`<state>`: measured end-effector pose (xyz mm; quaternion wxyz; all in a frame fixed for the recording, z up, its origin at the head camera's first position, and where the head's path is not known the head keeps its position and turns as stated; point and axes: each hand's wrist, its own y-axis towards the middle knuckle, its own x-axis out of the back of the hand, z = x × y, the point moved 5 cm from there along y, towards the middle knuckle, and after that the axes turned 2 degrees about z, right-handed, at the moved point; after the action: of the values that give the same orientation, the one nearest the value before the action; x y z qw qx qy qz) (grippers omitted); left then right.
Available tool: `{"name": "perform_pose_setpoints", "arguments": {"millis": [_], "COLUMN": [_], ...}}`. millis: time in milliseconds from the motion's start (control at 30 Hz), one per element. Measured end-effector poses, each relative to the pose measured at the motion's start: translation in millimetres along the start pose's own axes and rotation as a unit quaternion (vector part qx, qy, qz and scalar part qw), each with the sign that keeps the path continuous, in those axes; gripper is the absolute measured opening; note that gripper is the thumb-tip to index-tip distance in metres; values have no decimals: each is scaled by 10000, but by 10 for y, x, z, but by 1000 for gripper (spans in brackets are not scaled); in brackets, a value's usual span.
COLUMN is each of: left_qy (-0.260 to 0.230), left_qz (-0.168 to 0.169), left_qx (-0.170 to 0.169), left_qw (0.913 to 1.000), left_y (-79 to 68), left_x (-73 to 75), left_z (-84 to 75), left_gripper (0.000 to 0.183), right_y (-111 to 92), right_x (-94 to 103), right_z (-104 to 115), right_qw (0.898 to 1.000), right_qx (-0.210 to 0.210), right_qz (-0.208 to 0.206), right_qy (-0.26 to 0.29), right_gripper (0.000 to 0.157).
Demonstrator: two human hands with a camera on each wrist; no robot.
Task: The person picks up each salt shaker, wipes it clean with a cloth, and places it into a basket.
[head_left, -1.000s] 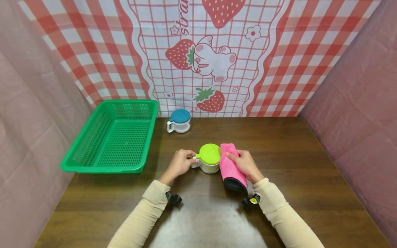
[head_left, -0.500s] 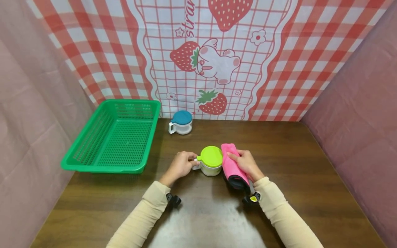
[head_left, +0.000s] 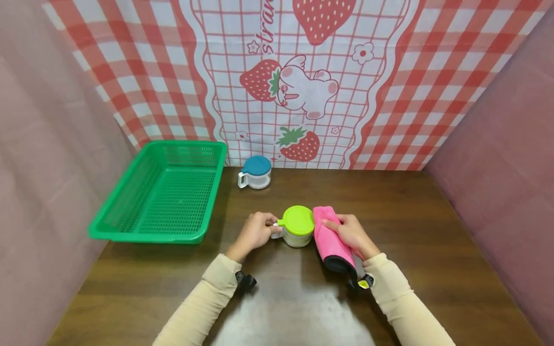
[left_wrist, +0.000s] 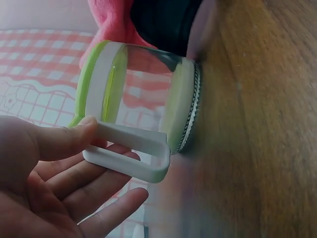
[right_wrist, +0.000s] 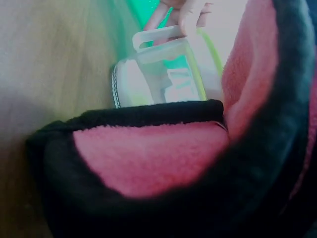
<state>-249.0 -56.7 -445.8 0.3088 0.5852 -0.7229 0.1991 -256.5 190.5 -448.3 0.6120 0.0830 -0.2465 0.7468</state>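
A clear jar with a lime-green lid point(head_left: 298, 221) stands upright on the wooden table, a white handle on its left side. My left hand point(head_left: 256, 231) pinches that handle point(left_wrist: 131, 136) between thumb and fingers; the little finger stays extended in the left wrist view. On the jar's right side, my right hand point(head_left: 351, 234) grips a folded pink cloth with black edging point(head_left: 331, 238), the cloth lying right against the jar wall. In the right wrist view the cloth point(right_wrist: 153, 158) fills the foreground and hides the right fingers. Something pale shows at the jar's bottom point(left_wrist: 181, 101).
A green perforated basket point(head_left: 147, 235) sits at the left of the table. Behind the jar, near the back edge, is a second jar with a blue lid point(head_left: 257, 166) and white handle. A strawberry-printed checked curtain point(head_left: 303, 96) hangs at the back, pink curtains at both sides.
The head view has shifted slightly. Both hands keep their holds on the jar handle and the cloth; the right hand and cloth sit slightly lower against the jar's side.
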Motion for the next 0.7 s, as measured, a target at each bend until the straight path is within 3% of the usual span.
{"name": "perform_pose_setpoints", "arguments": {"millis": [133,233,700], "left_qy": [157,177,-135], "left_qz": [-35,-105,131], "left_qx": [-187,-111,-105], "left_qw": [9997,9997,9998], "left_y": [15,12,-13], "left_x": [-14,-2,2], "left_z": [-42,-29,20], "left_gripper": [17,16,13], "right_y": [-105,-156,-190], "right_x": [65,51,-238], "right_z": [-30,-36,-109], "right_qw": [9998,9994,9956], "right_qx": [-37,-80,-263], "right_qz": [-152,-257,-479], "right_qy": [81,230,758], "right_gripper": [39,40,37]}}
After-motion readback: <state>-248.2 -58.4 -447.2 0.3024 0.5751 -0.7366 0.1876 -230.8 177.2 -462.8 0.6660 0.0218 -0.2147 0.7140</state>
